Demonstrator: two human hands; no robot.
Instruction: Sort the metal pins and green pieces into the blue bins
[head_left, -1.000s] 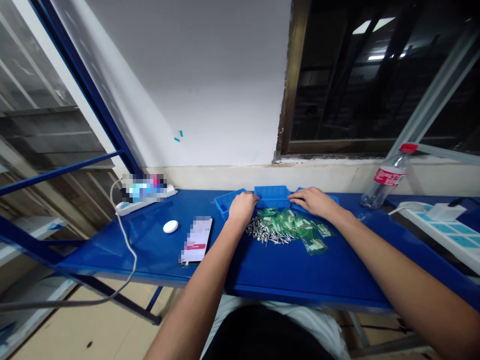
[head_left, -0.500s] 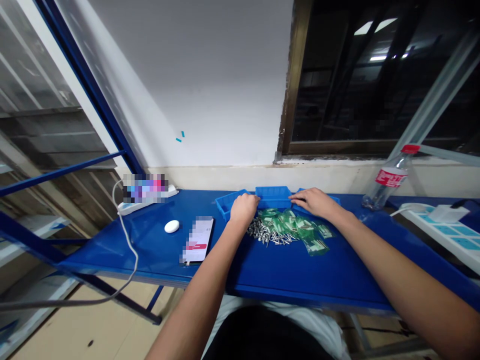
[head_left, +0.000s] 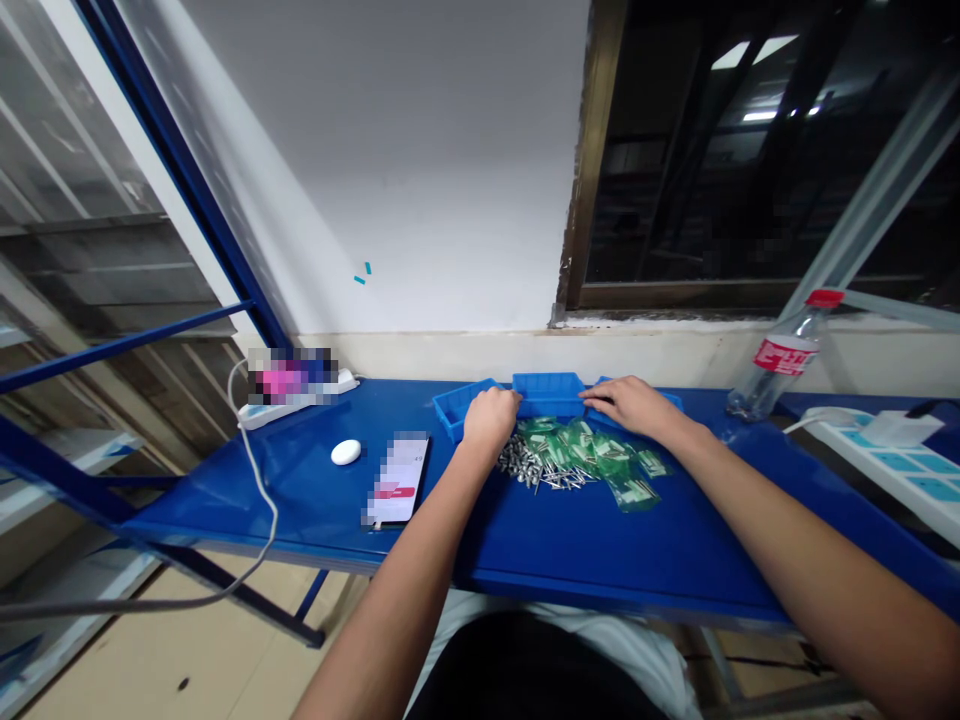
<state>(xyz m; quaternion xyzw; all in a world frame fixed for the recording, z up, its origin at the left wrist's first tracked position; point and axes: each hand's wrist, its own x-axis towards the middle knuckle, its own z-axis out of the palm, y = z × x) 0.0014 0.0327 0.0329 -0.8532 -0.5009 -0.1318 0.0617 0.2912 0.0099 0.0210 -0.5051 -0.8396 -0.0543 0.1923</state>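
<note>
Left blue bin (head_left: 461, 404) sitting just left of our left hand (head_left: 490, 414), grip hidden | between hands, we are likely needing light, even pressure on middle blue bin (head_left: 551, 406), clear of nearer metal fasteners (head_left: 529, 467) | our right hand (head_left: 632, 404) resting at its right end, grip unclear

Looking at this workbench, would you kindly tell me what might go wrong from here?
The loose metal pieces lie heaped right by the left hand, so a careless sweep might scatter them across the table.

The green packets lie up against that heap, so some pieces could get mixed in with them.

The phone lies beside the left forearm and fairly near the table's front edge; a nudge might push it off.
</note>
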